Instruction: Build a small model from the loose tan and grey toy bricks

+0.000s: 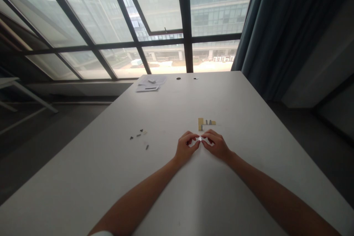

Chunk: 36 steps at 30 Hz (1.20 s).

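Head view, white table (pixel 166 107) before paned windows (pixel 157 0), blue curtain (pixel 268 37), left grip (pixel 184 147) and right grip (pixel 218 145) pinching pale piece (pixel 200 138)

Daylit, dark-framed windows (pixel 157 7) are spanning the upper left and centre of the frame; a blue curtain (pixel 265 44) is hanging at upper right; a white surface (pixel 110 177) is extending below; grey floor (pixel 74 118) is showing at left beneath another table (pixel 8 80).
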### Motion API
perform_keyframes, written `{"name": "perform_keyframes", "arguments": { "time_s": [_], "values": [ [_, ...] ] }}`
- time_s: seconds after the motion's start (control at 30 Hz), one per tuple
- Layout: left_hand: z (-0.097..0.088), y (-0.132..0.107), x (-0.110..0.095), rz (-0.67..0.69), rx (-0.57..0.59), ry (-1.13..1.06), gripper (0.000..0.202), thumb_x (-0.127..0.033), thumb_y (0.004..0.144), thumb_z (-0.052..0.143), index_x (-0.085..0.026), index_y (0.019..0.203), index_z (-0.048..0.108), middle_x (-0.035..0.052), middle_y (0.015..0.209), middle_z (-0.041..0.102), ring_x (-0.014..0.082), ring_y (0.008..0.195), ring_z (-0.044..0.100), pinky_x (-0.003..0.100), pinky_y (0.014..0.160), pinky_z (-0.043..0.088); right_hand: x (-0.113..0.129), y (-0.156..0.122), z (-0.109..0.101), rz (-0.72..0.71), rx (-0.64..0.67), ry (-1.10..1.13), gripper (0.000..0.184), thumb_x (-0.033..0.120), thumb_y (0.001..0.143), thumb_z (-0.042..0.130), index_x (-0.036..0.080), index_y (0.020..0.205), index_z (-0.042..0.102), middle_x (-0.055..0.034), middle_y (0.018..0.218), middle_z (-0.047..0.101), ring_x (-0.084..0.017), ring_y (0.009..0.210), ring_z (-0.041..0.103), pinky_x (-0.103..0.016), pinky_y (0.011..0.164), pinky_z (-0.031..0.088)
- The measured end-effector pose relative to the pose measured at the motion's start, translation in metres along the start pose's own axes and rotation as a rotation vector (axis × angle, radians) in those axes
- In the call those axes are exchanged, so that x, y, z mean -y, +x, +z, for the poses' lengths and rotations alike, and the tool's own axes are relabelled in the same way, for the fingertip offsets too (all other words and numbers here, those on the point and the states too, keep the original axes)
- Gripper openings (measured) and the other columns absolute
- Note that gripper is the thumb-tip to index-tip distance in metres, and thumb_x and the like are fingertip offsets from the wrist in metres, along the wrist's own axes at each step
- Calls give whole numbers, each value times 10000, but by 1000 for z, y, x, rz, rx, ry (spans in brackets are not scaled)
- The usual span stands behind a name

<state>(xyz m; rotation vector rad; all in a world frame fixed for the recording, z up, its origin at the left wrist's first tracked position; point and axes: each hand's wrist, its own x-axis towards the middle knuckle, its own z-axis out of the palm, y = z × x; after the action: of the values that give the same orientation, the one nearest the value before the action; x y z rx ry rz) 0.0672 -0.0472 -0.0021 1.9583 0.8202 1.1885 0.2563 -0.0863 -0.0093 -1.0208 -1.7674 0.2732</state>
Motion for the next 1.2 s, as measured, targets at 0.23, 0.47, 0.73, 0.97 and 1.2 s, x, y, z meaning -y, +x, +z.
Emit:
{"name": "perform_keyframes", "arguments": {
  "time_s": [0.23,0.47,0.73,0.97,1.2],
  "values": [
    [0,0,-2,-14,11,7,129,-217,830,695,-191,950,737,8,778,581,104,628,438,226,565,362,-1,-1,1,10,17,7,130,210,916,586,215,1012,673,-36,885,644,-109,600,475,-250,569,437],
    [1,-1,1,-74,-94,-38,234,-269,871,660,-205,1095,674,2,839,551,98,638,435,211,574,375,-9,6,-1,58,-55,-79,135,216,896,607,220,1009,683,-20,843,625,-122,601,482,-265,599,451],
    [3,0,3,-178,-137,-53,205,-311,947,526,-196,1007,684,7,802,542,123,701,478,213,591,386,-42,12,-11,287,-120,-364,125,218,904,580,190,962,687,-34,812,615,-177,710,569,-293,666,450],
    [3,0,3,-176,-119,-54,195,-282,937,523,-198,998,689,4,790,529,124,697,476,211,590,385,-51,10,-8,347,-20,-428,126,196,893,581,206,946,695,-37,876,667,-183,751,598,-295,694,444],
    [3,-1,3,-184,-107,-56,196,-273,930,528,-194,1004,692,3,790,535,122,690,469,206,583,383,-52,11,-8,466,51,-474,118,212,879,650,216,967,728,-48,932,706,-186,778,624,-285,697,429]
  ]
}}
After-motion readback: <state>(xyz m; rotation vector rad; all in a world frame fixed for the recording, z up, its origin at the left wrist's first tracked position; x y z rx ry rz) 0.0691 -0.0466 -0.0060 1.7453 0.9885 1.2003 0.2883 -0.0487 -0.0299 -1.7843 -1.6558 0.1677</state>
